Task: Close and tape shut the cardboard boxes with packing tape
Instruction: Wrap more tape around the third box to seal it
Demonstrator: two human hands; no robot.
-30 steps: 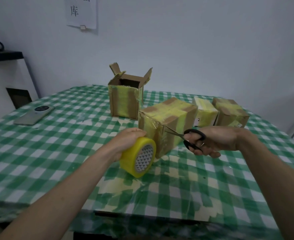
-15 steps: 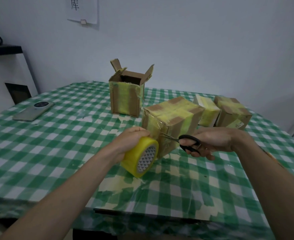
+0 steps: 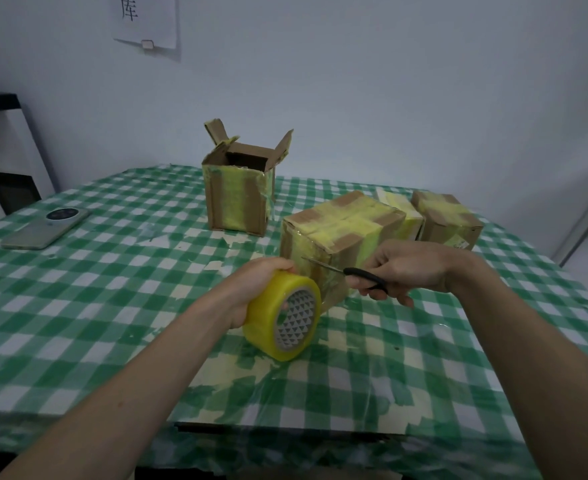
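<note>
1. On the worktop (image 3: 78,306), the near box (image 3: 337,233) sits closed and taped; an open box (image 3: 237,199) waits behind it.
2. Left hand (image 3: 258,282) grips the tape roll (image 3: 285,317) beside the box.
3. Right hand (image 3: 403,268) grips scissors (image 3: 351,273), whose blades have advanced to the stretched tape: the cut looks imminent.

Operator body: two bare forearms and hands in view.
Left hand (image 3: 251,289) and right hand (image 3: 407,268): no sleeves, gloves, rings, watch or wristband visible to frame edge.
</note>
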